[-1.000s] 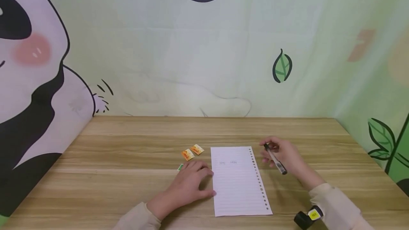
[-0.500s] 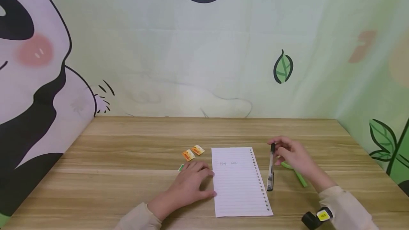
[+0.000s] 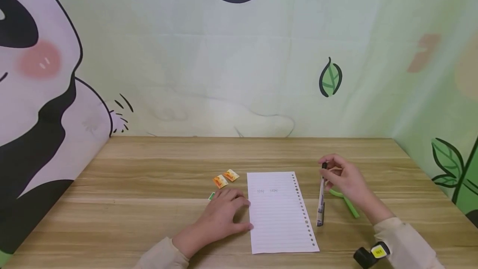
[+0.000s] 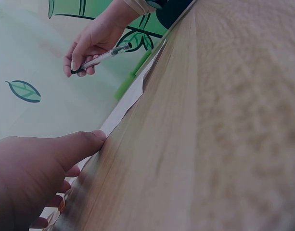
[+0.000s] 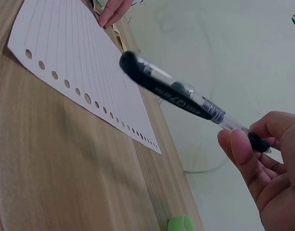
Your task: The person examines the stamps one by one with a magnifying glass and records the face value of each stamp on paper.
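Note:
My left hand (image 3: pixel 221 214) rests at the left edge of a lined sheet of paper (image 3: pixel 279 223), thumb and fingertips touching it. Small pencil-like writing shows near the sheet's top, and holes run down its right side. To the right of the paper, my right hand (image 3: pixel 348 182) pinches a gel pen (image 3: pixel 321 200) by its black grip end. The pen has a clear barrel and a black clip, and its clip end points back toward me. In the right wrist view the pen (image 5: pixel 178 95) is held up off the table, apart from the paper (image 5: pixel 65 43).
A bright green curved item (image 3: pixel 351 207) lies below my right hand, partly hidden by it. Two small orange-and-white cards (image 3: pixel 220 181) lie beyond my left hand, where a green-edged piece (image 3: pixel 211 196) peeks out. A printed cloth wall (image 3: pixel 239 53) stands behind the wooden table (image 3: pixel 130 219).
My right hand has moved rightward, away from the paper, and the pen has swung from slanting to nearly lengthwise. The green item has come into sight. My left hand has stayed put.

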Action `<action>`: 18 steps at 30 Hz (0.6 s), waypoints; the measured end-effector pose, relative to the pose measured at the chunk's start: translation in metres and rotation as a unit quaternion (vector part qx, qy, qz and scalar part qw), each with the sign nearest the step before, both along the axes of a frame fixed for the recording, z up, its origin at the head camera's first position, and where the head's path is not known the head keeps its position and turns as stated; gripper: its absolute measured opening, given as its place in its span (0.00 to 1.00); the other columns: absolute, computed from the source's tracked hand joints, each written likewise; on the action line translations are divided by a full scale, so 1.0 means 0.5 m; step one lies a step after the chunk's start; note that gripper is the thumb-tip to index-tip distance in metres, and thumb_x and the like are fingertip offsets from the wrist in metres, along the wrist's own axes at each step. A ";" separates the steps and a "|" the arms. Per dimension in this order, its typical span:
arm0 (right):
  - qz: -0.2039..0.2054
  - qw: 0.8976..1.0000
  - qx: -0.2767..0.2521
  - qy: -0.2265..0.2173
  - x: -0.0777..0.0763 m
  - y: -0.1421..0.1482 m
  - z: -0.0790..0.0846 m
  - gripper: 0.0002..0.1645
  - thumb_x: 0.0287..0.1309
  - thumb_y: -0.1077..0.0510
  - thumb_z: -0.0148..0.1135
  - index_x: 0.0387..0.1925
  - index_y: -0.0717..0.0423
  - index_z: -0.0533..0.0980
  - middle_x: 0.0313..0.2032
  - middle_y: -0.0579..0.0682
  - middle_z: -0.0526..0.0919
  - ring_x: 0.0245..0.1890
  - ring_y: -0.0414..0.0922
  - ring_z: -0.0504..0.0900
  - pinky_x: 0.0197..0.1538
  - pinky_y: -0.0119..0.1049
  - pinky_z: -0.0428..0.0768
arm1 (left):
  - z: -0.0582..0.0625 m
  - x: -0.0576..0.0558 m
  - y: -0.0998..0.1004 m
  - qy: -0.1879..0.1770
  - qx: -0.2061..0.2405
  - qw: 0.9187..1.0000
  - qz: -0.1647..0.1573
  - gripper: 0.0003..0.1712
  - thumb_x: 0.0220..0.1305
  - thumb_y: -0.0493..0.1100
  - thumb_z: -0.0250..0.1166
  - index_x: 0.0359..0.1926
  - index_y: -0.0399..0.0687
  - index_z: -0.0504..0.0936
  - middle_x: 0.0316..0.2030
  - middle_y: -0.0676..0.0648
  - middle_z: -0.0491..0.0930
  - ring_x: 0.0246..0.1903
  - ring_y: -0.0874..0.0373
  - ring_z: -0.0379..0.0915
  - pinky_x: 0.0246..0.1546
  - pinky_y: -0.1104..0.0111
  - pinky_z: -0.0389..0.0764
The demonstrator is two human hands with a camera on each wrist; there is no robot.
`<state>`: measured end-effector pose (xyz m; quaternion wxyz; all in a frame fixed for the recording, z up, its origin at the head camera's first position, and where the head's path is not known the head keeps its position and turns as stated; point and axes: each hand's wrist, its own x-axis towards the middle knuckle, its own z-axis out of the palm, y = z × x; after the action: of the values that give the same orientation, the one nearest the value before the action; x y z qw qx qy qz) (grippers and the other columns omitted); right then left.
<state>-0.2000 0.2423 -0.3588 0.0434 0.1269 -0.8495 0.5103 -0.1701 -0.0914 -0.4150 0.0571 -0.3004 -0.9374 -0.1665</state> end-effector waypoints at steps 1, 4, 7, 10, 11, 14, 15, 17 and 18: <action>0.002 1.000 0.000 -0.004 -0.001 0.000 0.001 0.16 0.64 0.66 0.55 0.53 0.67 0.69 0.36 0.59 0.70 0.25 0.38 0.81 0.27 0.37 0.84 | 0.000 0.000 0.000 0.000 0.001 1.000 0.000 0.28 0.51 0.62 0.70 0.49 0.54 0.81 0.51 0.51 0.76 0.58 0.51 0.67 0.66 0.50 0.64; 0.010 1.000 0.008 -0.012 -0.001 0.002 0.004 0.20 0.65 0.66 0.54 0.57 0.65 0.68 0.37 0.61 0.71 0.25 0.38 0.82 0.26 0.36 0.83 | -0.001 0.000 -0.001 0.001 0.002 1.000 0.000 0.28 0.51 0.62 0.70 0.49 0.54 0.81 0.51 0.51 0.76 0.58 0.51 0.67 0.66 0.50 0.64; 0.018 1.000 0.018 -0.011 -0.002 0.003 0.006 0.26 0.65 0.67 0.54 0.64 0.61 0.64 0.37 0.64 0.73 0.25 0.40 0.82 0.24 0.35 0.82 | -0.001 0.000 0.000 0.004 0.002 1.000 -0.001 0.28 0.51 0.62 0.70 0.49 0.54 0.81 0.51 0.51 0.76 0.58 0.51 0.67 0.66 0.51 0.64; 0.022 1.000 0.016 -0.015 -0.003 0.004 0.006 0.35 0.64 0.67 0.55 0.69 0.57 0.56 0.37 0.65 0.74 0.24 0.41 0.81 0.24 0.36 0.82 | -0.002 0.001 0.000 0.006 0.003 1.000 -0.001 0.28 0.51 0.62 0.70 0.49 0.54 0.81 0.51 0.51 0.76 0.58 0.51 0.68 0.66 0.51 0.64; 0.022 1.000 0.013 -0.018 -0.003 0.004 0.006 0.37 0.64 0.67 0.55 0.70 0.57 0.54 0.37 0.65 0.74 0.23 0.42 0.81 0.23 0.36 0.82 | -0.002 0.001 0.000 0.007 0.003 1.000 -0.001 0.28 0.51 0.62 0.70 0.49 0.54 0.81 0.51 0.51 0.76 0.58 0.51 0.68 0.66 0.51 0.64; 0.014 0.999 0.007 -0.031 -0.005 0.003 0.004 0.38 0.63 0.66 0.57 0.70 0.59 0.52 0.37 0.62 0.74 0.23 0.42 0.80 0.24 0.36 0.82 | -0.002 0.001 0.000 0.007 0.003 1.000 0.001 0.28 0.51 0.62 0.70 0.49 0.54 0.81 0.51 0.52 0.76 0.58 0.51 0.68 0.65 0.51 0.64; 0.008 0.999 0.009 -0.035 -0.005 0.003 0.004 0.36 0.63 0.66 0.57 0.68 0.61 0.53 0.36 0.61 0.74 0.22 0.43 0.80 0.24 0.36 0.82 | -0.002 0.000 0.000 0.008 0.002 1.000 0.001 0.28 0.51 0.62 0.70 0.49 0.54 0.81 0.51 0.52 0.76 0.58 0.51 0.68 0.66 0.51 0.64; -0.005 0.999 0.016 -0.042 -0.005 0.001 0.001 0.32 0.63 0.65 0.58 0.65 0.66 0.57 0.36 0.60 0.75 0.21 0.42 0.79 0.24 0.35 0.81 | -0.002 0.000 0.000 0.008 0.002 1.000 0.002 0.28 0.51 0.62 0.70 0.49 0.54 0.81 0.51 0.52 0.76 0.58 0.51 0.68 0.65 0.51 0.64; -0.013 0.999 0.023 -0.045 -0.006 0.001 0.000 0.30 0.63 0.64 0.58 0.62 0.69 0.59 0.35 0.60 0.76 0.21 0.41 0.78 0.25 0.35 0.81 | -0.002 0.000 0.000 0.008 0.002 1.000 0.002 0.28 0.51 0.62 0.70 0.49 0.54 0.81 0.50 0.52 0.76 0.58 0.51 0.68 0.65 0.51 0.64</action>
<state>-0.2028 0.2425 -0.3589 0.0092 0.0938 -0.8638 0.4949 -0.1700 -0.0912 -0.4161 0.0659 -0.3001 -0.9371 -0.1658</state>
